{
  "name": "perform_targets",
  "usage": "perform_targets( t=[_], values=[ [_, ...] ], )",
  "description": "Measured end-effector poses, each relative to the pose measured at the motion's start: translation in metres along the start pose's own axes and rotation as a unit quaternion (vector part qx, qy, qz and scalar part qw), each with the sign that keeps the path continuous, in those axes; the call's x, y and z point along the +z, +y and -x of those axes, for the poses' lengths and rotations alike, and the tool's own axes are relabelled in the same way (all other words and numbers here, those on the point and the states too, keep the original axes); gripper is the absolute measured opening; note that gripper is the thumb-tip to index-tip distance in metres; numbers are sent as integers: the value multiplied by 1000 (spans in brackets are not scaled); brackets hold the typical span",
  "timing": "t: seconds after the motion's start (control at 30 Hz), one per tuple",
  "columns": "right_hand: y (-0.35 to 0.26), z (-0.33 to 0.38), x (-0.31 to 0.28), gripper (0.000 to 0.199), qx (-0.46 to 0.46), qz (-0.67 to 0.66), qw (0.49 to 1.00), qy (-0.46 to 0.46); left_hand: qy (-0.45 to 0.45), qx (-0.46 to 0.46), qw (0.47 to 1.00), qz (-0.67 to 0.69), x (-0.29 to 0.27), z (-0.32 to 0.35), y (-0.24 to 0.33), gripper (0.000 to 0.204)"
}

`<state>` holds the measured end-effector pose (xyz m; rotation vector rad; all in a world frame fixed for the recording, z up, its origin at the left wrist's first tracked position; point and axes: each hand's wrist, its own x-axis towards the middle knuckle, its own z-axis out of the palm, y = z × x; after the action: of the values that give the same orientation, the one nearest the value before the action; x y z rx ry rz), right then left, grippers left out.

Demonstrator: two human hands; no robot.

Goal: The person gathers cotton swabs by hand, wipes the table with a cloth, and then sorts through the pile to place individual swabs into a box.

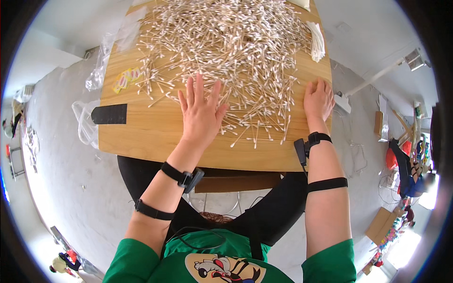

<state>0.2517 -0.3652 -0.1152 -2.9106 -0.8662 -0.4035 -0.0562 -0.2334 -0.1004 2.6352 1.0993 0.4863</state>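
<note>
A wide heap of cotton swabs (226, 42), with pale sticks and white tips, covers the far and middle part of a wooden table (151, 139). My left hand (202, 115) is palm down at the heap's near left side, fingers spread, its fingertips among the loose swabs. It grips nothing. At the table's right edge rests my right hand (319, 101), its fingers drawn together and partly curled. Nothing shows in it, though its palm is hidden. A bundle of swabs (316, 42) lies beyond it, near the same edge.
Small yellow packets (124, 79) lie left of the heap. Clear plastic film (100, 66) and a plastic bag (85, 123) hang at the left edge, by a black strip (111, 114). A white power strip (343, 103) is beside the right edge. Brown cardboard (236, 183) shows under the table.
</note>
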Motion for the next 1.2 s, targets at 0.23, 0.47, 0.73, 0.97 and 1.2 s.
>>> perform_targets(
  t=[0.23,0.47,0.73,0.97,1.2],
  values=[
    [0,0,-4,48,7,-6,1000,-18,-164,191,965,72,-3,39,43,67],
    [-2,0,-4,47,6,-14,1000,-13,-113,137,984,-24,8,-7,16,61],
    [-2,-1,-8,46,1,-9,1000,0,-24,-7,999,-45,6,-41,-21,56],
    [-2,2,-8,44,-2,-30,1000,2,-59,148,986,42,-3,-45,15,51],
    [-1,2,-7,45,-6,-25,1000,-3,-99,-19,995,-14,-16,-42,-5,50]
  ],
)
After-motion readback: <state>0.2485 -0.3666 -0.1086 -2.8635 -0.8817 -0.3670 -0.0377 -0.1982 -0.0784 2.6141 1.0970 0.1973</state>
